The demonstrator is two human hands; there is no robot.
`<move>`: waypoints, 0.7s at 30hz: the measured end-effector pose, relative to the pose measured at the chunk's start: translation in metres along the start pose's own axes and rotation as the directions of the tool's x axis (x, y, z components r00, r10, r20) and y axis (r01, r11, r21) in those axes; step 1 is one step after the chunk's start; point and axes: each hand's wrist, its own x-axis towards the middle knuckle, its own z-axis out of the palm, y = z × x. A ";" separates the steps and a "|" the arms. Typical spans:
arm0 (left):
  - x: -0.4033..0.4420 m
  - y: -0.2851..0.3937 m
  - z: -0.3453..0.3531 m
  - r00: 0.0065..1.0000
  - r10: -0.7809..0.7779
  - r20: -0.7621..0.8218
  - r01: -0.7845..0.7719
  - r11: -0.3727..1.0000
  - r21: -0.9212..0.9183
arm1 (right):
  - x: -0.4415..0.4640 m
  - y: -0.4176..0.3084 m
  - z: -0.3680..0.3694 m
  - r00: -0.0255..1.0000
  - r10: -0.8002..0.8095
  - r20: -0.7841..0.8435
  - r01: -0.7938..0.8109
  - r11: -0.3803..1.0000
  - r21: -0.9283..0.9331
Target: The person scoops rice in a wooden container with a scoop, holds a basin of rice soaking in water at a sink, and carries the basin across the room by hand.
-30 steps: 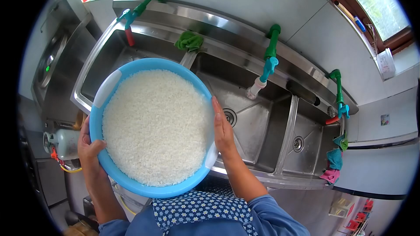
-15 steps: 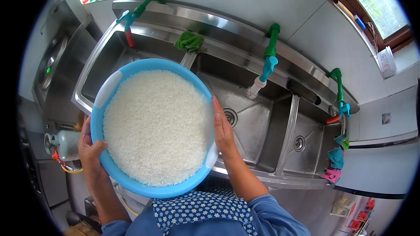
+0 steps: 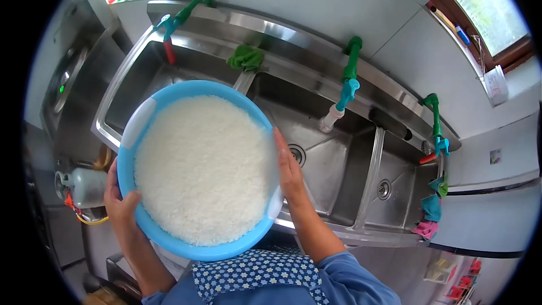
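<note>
A round blue basin (image 3: 197, 252) full of white rice (image 3: 203, 169) is held up in front of my body, over the front of the left and middle sinks. My left hand (image 3: 121, 200) grips its lower left rim, thumb over the edge and fingers round the outside. On the opposite side, my right hand (image 3: 289, 166) presses against the outer wall near a white handle patch, fingers pointing upward along it. The undersides of the fingers are partly hidden behind the basin.
A steel three-bowl sink (image 3: 333, 164) runs along the wall. Over its middle bowl hangs a green tap with a white nozzle (image 3: 331, 118). A green cloth (image 3: 245, 57) lies on the left divider. At left stands a gas cylinder (image 3: 89, 188); coloured rags (image 3: 431, 209) hang at right.
The basin and both hands sit very slightly lower and further right in view. My hold on it is the same, and the rice looks more blurred.
</note>
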 end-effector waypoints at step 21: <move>-0.005 0.001 -0.001 1.000 -0.018 0.004 0.018 0.997 -0.069 | 0.004 0.000 0.001 0.998 -0.052 0.025 0.055 0.989 -0.139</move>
